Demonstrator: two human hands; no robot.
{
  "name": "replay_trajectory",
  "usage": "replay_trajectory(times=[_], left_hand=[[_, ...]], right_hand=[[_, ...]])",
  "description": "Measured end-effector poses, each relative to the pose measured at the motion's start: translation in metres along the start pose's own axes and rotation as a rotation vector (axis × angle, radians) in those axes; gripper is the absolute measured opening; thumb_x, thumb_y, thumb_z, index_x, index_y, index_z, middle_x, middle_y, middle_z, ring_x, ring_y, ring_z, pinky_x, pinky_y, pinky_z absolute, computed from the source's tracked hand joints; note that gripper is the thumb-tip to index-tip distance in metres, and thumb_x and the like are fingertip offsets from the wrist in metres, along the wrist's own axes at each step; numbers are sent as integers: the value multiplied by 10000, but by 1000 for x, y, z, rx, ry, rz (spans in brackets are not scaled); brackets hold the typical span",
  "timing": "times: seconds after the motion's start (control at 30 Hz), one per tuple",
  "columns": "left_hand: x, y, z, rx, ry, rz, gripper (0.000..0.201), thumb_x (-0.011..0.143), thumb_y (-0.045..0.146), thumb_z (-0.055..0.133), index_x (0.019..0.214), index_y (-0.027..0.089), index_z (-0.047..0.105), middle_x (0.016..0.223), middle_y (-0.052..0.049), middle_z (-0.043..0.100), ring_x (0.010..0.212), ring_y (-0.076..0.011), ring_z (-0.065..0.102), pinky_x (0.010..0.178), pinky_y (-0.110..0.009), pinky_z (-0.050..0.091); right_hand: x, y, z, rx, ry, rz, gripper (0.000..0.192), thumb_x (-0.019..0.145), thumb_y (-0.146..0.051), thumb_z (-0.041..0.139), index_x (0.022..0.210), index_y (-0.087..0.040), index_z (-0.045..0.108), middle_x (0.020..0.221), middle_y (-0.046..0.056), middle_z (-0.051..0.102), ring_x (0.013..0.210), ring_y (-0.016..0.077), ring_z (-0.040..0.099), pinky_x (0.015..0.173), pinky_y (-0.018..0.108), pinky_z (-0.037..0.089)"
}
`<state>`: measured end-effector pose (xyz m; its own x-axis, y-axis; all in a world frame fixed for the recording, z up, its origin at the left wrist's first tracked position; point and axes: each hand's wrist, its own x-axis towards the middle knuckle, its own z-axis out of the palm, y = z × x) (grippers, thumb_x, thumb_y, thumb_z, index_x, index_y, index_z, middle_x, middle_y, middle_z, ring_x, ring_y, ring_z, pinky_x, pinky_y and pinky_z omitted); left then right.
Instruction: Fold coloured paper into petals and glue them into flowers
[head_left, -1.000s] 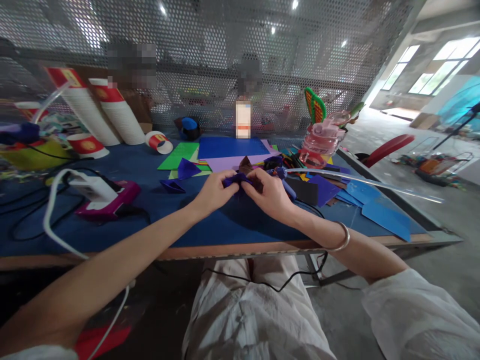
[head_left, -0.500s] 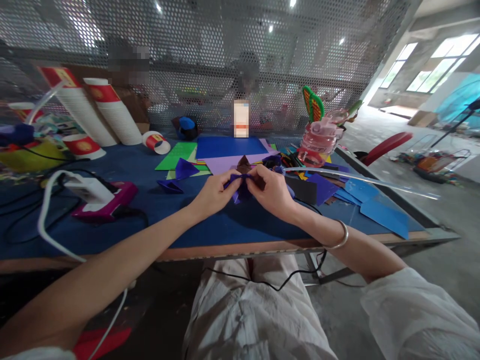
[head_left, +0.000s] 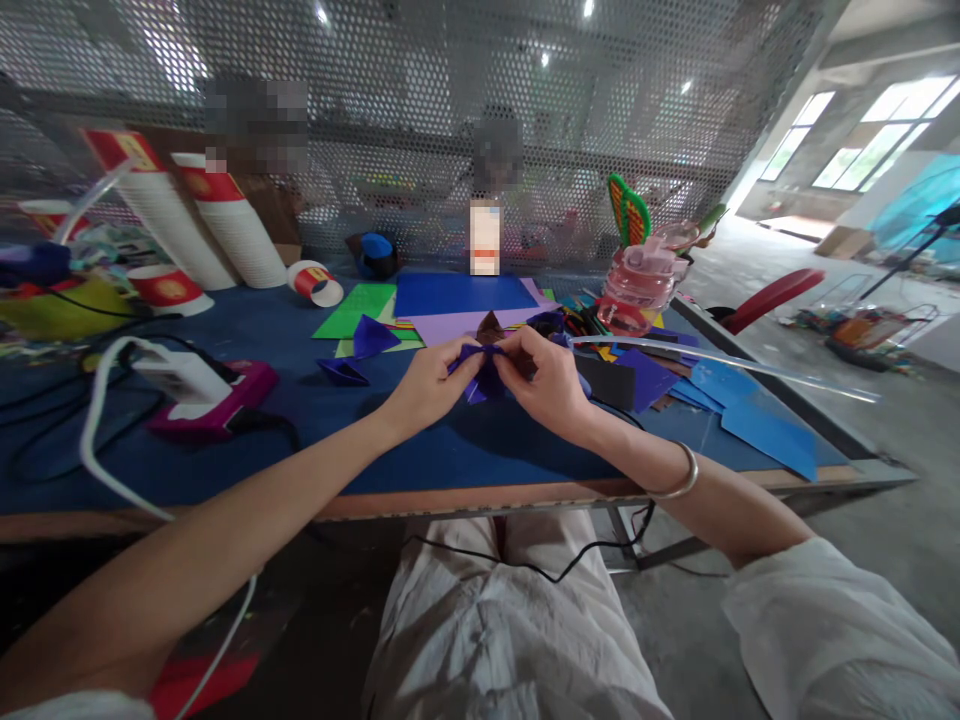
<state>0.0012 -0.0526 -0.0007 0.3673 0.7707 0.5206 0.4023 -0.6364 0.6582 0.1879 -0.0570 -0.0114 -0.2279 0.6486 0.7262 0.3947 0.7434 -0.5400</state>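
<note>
Purple folded paper [head_left: 480, 372] pinched between left hand [head_left: 429, 385] and right hand [head_left: 545, 385] above blue surface [head_left: 315, 440]. Mid-fold, likely; next crease needing firm fingertip pressure.

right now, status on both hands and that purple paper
Left hand and right hand both pinching the folded purple paper just above the blue table. More folded pieces and loose sheets alongside, none touching.

Hidden and unclear parts at the bench

The left hand [head_left: 429, 382] and right hand [head_left: 546, 385] cover much of the folded purple paper [head_left: 480, 368], so its shape cannot be told. The white cable [head_left: 97, 440] runs off below. Figures behind the mesh screen [head_left: 450, 130] are blurred.
</note>
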Motion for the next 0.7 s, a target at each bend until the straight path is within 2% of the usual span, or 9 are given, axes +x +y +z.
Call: replay_trajectory(times=[0.13,0.23,0.33,0.43,0.53,0.7], left_hand=[[1,-4,0,-36,-26,-10,326,943,451,523,881,171,678,801,-24,700,782,-191,638,757,-283,504],[3,-5,0,-125,-73,-68,321,922,478,560,898,178,670,759,-11,681,684,-169,628,675,-270,509],[4,-3,-1,-270,-189,-192,279,877,456,628,868,178,639,707,-7,662,592,-153,613,582,-264,515],[3,-1,1,-386,-278,-270,179,826,346,672,824,171,633,689,-23,692,605,-167,661,598,-283,562],[3,-3,4,-460,-224,-304,98,796,240,651,852,161,666,663,-17,717,576,-164,679,588,-277,577],[2,-3,5,-484,-154,-364,108,777,184,639,852,148,708,621,-5,721,505,-146,661,524,-246,564]], right_hand=[[0,2,0,-6,4,-31,34,903,-199,569,875,-211,584,759,1,670,655,131,596,652,266,475],[1,4,0,19,11,-48,33,902,-184,571,890,-208,590,771,4,675,669,135,607,663,268,482],[1,5,-2,17,14,-47,35,899,-180,572,901,-207,594,796,12,687,686,141,617,681,278,493],[1,4,-2,-5,4,-19,31,908,-197,568,894,-210,591,793,14,688,687,144,617,680,281,499],[0,2,-1,-28,-7,-25,56,916,-229,579,865,-211,591,791,20,686,692,145,616,674,280,502],[0,2,0,-82,-35,-68,30,899,-224,594,888,-203,613,825,34,686,735,154,625,679,275,496]])
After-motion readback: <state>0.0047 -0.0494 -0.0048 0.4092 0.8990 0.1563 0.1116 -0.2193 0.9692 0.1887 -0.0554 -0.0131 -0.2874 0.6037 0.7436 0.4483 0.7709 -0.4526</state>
